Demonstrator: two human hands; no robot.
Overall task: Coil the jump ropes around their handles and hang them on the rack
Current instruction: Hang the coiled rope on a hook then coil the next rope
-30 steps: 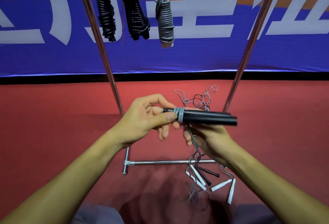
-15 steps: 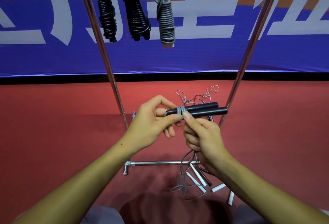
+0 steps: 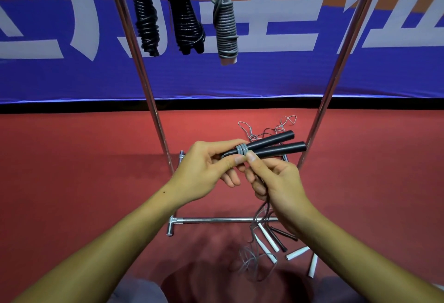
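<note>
Above the red floor point(image 3: 72, 182), the left hand point(image 3: 206, 170) grips two black cylindrical jump-rope handles point(image 3: 271, 146) at their grey-cord-wrapped end while the right hand point(image 3: 276, 182) fingers pinch the thin grey cord point(image 3: 260, 209) beside the coil.

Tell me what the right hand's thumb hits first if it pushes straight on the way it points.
The right hand's thumb tip already sits against the grey rope coil on the black handles; the coil comes first.
</note>
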